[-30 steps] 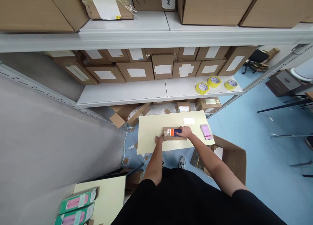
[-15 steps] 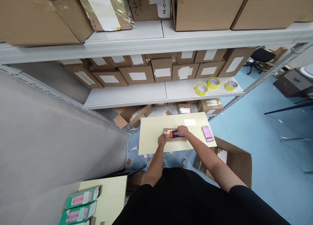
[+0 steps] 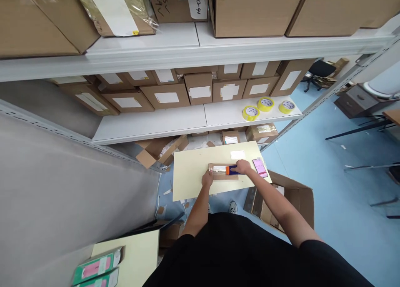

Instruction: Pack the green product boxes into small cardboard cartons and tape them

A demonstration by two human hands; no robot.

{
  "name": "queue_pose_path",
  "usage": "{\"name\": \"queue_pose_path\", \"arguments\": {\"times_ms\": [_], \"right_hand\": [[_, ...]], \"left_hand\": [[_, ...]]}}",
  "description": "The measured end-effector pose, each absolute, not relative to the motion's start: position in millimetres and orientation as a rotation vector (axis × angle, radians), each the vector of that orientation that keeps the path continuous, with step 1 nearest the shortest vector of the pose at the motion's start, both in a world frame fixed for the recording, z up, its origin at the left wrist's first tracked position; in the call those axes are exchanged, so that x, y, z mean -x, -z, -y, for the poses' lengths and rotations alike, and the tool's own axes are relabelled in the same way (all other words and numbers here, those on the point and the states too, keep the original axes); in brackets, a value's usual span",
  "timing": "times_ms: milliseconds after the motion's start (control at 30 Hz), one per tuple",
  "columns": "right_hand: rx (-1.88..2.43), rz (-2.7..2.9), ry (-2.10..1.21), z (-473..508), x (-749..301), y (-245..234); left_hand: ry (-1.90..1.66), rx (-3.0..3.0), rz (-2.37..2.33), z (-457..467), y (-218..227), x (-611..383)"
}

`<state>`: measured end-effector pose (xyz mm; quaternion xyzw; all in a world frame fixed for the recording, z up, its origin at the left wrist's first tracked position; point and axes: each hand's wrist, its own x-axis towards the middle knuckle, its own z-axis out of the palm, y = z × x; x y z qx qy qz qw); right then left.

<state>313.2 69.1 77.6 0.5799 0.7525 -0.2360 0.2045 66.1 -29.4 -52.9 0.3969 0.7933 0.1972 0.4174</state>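
A small brown cardboard box [image 3: 218, 176] lies on a pale yellow table [image 3: 190, 174] in front of me. My right hand [image 3: 243, 167] is closed around an orange and blue tape dispenser [image 3: 231, 170] that rests on the box top. A strip of clear tape [image 3: 220, 168] shows on the box to the left of the dispenser. My left hand [image 3: 206, 179] presses on the box's left end, fingers curled over it. A pink phone [image 3: 260, 167] lies just right of my right hand, and a white label [image 3: 238, 154] lies behind it.
Grey shelving [image 3: 187, 120] holds many labelled cardboard boxes [image 3: 165, 96] and three yellow tape rolls [image 3: 265, 104]. An open carton [image 3: 290, 195] stands on the blue floor at right. Scrap cardboard [image 3: 156, 150] lies under the shelf. Green-pink packs [image 3: 96, 267] sit on a second table at lower left.
My right hand has drawn the tape dispenser rightward along the box, leaving tape behind it. My left hand stays on the box's left end. The camera has shifted slightly.
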Motion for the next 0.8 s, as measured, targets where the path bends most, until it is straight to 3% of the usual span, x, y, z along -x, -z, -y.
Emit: {"name": "queue_pose_path", "arguments": {"times_ms": [200, 333, 533, 800], "right_hand": [[-1.765, -1.928, 0.560, -71, -416, -82], [-1.830, -1.884, 0.565, -62, -421, -79], [-1.802, -2.051, 0.692, -56, -364, -84], [-1.637, -2.289, 0.779, -25, -204, -96]], "left_hand": [[-0.460, -1.025, -1.988, 28, 56, -68], [-0.471, -1.056, -1.966, 28, 58, -62], [-0.559, -0.942, -1.985, 36, 62, -10], [-0.705, -0.867, -2.056, 37, 38, 70]]}}
